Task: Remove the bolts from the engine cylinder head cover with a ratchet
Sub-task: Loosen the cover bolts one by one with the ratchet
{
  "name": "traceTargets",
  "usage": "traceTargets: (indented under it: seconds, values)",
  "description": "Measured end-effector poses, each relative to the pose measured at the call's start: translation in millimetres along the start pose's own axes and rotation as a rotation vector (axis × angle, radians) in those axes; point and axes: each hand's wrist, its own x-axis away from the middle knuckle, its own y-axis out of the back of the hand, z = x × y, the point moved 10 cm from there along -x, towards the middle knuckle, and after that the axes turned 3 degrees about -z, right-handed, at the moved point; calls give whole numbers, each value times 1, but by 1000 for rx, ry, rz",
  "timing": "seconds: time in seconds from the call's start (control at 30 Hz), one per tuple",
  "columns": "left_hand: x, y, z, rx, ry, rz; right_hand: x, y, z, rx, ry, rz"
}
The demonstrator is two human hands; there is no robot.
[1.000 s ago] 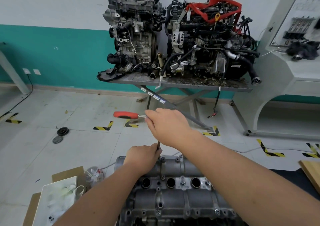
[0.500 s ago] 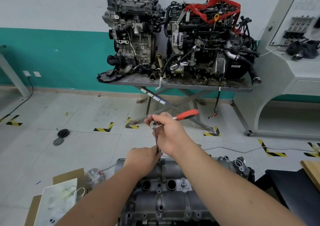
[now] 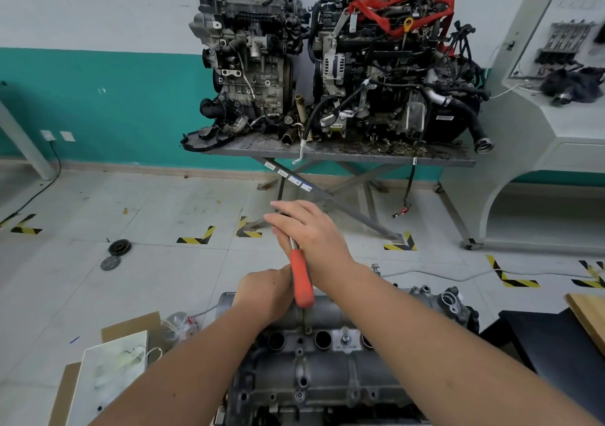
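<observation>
Risk: the socket could be levered off the bolt head if the ratchet (image 3: 302, 278) is tilted during the swing; rounding is judged likely.
Cylinder head cover (image 3: 327, 366): grey cast metal, oily, plug wells open; set low at centre, on a support not shown.
Right hand (image 3: 314, 232): laid over the ratchet head, fingers nearly straight.
Left hand (image 3: 265, 290): curled at the extension, grip partly hidden.
Handle: orange, pointed toward the wearer.
</observation>
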Motion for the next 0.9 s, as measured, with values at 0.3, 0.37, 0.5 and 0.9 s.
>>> traceTargets:
  seconds: [0.3, 0.37, 0.5, 0.9]
  values:
    - [0, 6, -3, 17, -41, -88, -6, -17, -2, 434, -3, 389]
    - [0, 4, -7, -90, -97, -69, -6, -18, -8, 508, -84, 465]
    - [1, 0, -11, -148, -145, -51, -16, -16, -7, 514, -128, 562]
    - [3, 7, -6, 13, -59, -78, 23, -40, -33, -1314, -1299, 99]
